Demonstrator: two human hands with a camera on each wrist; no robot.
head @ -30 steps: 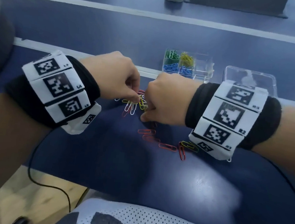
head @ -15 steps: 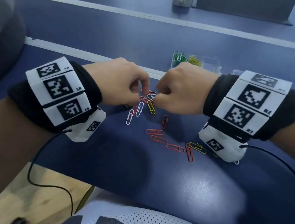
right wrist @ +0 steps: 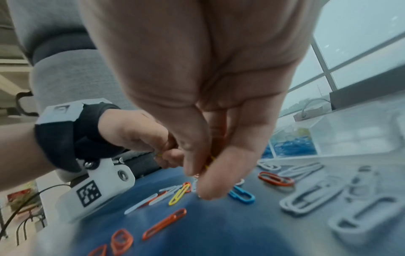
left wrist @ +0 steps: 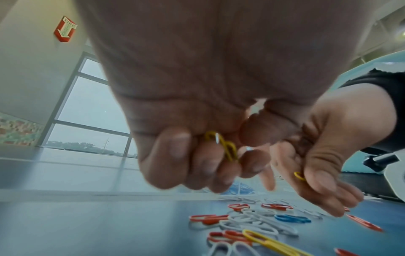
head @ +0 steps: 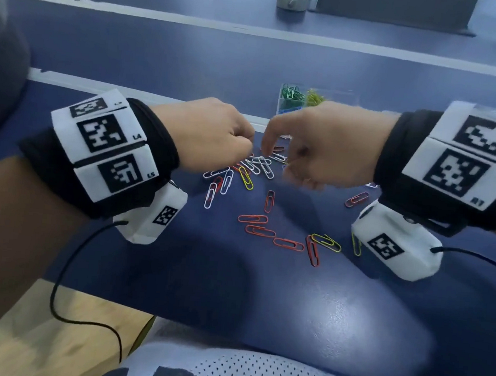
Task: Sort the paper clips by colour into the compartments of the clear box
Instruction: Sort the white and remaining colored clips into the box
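A red arrow-shaped sign [left wrist: 65, 29] on the wall at ten o'clock in the left wrist view read "FIRE". The left wristband's marker panels [head: 106, 145] bore "L4" and "L5"; the right wristband's labels [head: 464, 164] were too blurred to read.

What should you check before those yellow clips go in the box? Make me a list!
1. Left hand grips yellow clips: ok.
2. Right hand pinches a yellow clip: ok, though only its tip shows.
3. Only yellow in the hands: cannot tell, the fingers hide part of each bundle.
4. Box has a yellow compartment already begun: ok, next to the green one.
5. Way to the box free: ok for the left hand; the right hand covers the box's near side in the head view.
6. Yellow clips left on the table: not ok, one lies in the pile and another nearer the person.
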